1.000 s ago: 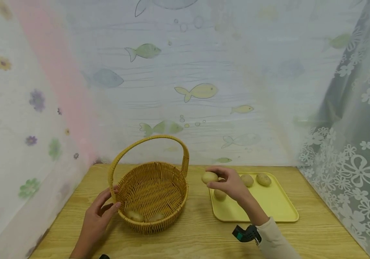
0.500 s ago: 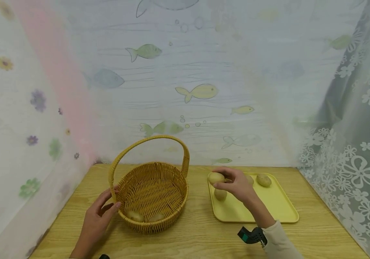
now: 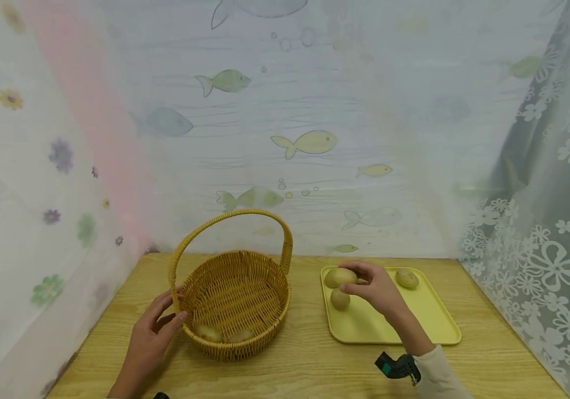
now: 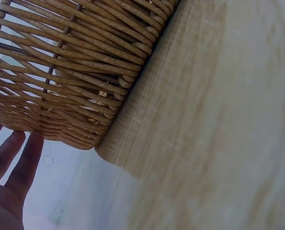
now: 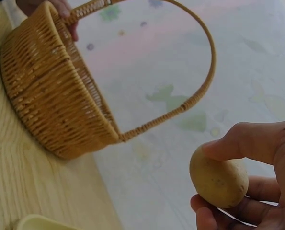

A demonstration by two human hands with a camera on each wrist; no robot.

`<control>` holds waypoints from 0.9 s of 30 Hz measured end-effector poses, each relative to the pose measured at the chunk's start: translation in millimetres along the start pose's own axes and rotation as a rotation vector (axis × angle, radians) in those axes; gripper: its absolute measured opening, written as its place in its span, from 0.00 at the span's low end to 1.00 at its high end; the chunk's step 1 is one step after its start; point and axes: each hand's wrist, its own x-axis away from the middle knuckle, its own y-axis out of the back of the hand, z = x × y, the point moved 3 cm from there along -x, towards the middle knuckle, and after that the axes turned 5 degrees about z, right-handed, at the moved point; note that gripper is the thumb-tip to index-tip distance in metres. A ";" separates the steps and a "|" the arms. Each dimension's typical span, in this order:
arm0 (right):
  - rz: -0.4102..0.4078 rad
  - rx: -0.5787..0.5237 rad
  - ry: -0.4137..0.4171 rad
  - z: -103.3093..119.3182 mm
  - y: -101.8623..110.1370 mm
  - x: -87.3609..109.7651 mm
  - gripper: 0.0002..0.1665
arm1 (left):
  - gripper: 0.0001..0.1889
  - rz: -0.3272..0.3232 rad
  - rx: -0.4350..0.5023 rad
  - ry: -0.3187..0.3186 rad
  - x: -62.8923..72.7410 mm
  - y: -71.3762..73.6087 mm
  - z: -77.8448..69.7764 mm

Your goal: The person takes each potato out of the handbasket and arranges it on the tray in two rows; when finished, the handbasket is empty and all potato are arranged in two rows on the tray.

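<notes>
A round wicker basket (image 3: 237, 299) with a tall arched handle stands on the left of the table. Two pale potatoes (image 3: 207, 332) lie inside against its near wall. My left hand (image 3: 151, 327) grips the basket's left rim beside the handle's foot; in the left wrist view its fingertips touch the woven side. My right hand (image 3: 377, 288) holds a potato (image 5: 219, 176) between thumb and fingers, over the far left corner of a yellow tray (image 3: 415, 327). On the tray, one potato (image 3: 340, 300) sits just below the held one and another (image 3: 407, 278) at the back.
The wooden table (image 3: 305, 360) runs back to a pale fish-patterned curtain (image 3: 305, 194). Flowered sheets hang at both sides. A strip of tabletop separates basket and tray. A black strap (image 3: 397, 367) circles the right wrist.
My right hand has moved rightward over the tray with its potato and now hides a potato seen behind it earlier. The left hand and basket have stayed in place.
</notes>
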 end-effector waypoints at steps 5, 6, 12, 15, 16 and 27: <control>-0.015 0.018 -0.006 -5.5 5.3 2.5 0.28 | 0.26 -0.010 -0.017 0.015 0.7 -0.6 0.4; -0.015 0.020 -0.003 -6.4 6.2 2.9 0.28 | 0.26 -0.008 -0.022 0.015 0.6 -0.5 0.7; -0.044 0.031 -0.013 -10.1 11.2 7.0 0.29 | 0.26 -0.011 -0.035 0.046 1.0 0.1 4.7; -0.056 0.045 -0.016 -11.7 13.2 9.6 0.29 | 0.27 -0.010 -0.038 0.051 1.1 -0.5 6.9; -0.058 0.048 -0.015 -12.2 13.6 10.2 0.29 | 0.27 -0.005 -0.037 0.048 0.8 -0.8 7.3; -0.078 0.021 -0.052 -22.1 20.8 11.2 0.29 | 0.26 0.012 -0.062 0.039 1.6 -1.8 0.8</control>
